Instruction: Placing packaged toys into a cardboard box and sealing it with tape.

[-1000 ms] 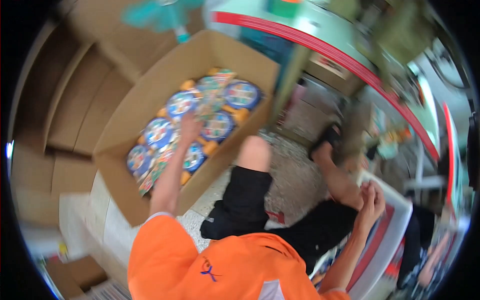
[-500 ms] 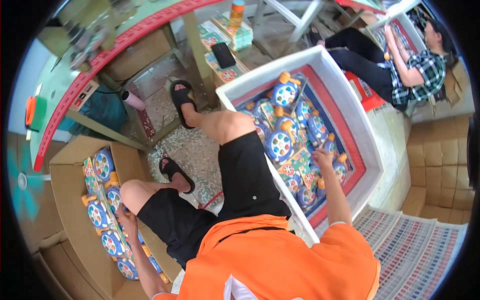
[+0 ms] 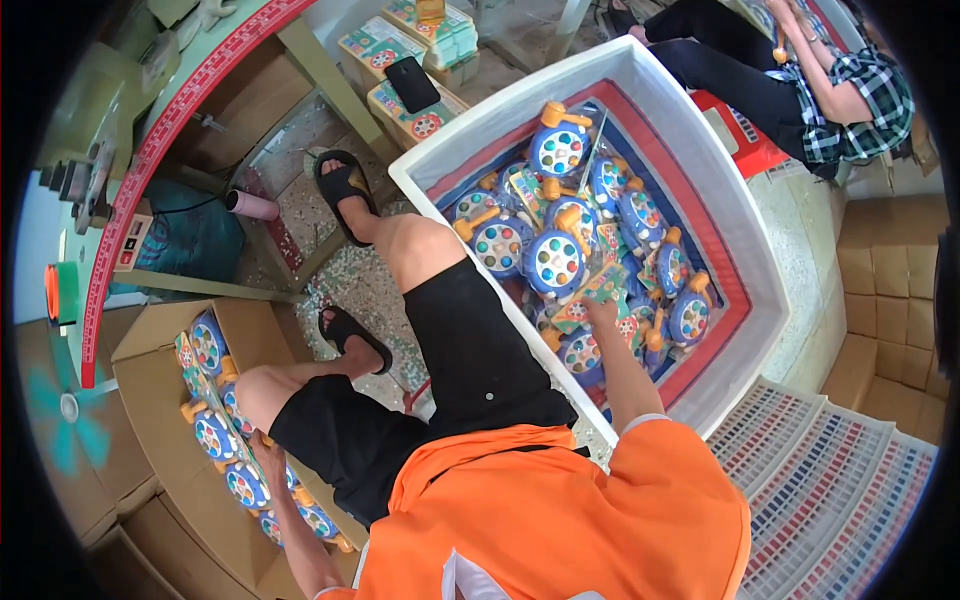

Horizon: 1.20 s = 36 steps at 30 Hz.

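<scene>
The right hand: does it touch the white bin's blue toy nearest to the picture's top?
Apart. The head view shows the right hand lower in the picture than that blue toy, with other toys visible between them in the white bin.

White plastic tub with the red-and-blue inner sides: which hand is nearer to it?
Right. The right hand is inside the tub, at a green printed card; the left hand is off to its left, at the open brown cardboard box.
</scene>
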Motion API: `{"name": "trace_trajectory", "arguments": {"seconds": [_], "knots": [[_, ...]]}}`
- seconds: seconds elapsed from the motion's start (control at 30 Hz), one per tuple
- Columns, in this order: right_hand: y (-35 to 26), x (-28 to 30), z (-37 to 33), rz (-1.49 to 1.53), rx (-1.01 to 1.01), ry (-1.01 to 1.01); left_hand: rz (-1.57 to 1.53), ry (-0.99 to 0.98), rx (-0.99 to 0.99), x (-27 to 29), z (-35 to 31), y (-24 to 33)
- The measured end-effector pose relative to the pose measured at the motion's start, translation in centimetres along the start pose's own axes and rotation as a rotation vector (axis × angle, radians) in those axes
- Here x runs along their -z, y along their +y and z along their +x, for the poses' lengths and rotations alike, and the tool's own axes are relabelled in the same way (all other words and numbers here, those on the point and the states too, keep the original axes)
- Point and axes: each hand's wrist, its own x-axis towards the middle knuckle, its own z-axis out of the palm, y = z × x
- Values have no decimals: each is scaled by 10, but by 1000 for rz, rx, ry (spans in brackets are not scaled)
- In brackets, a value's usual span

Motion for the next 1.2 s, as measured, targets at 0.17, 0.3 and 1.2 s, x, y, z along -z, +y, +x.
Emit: {"name": "trace_trajectory", "arguments": {"seconds": [0.17, 0.3, 1.2], "knots": [[-13, 17, 13, -20, -17, -143, 14, -57, 100, 0, 16, -6], [-5, 61, 32, 190, -31, -352, -83, 1, 129, 16, 6, -13], [-112, 101, 1, -738, 389, -228, -209, 337, -79, 87, 57, 27]]}}
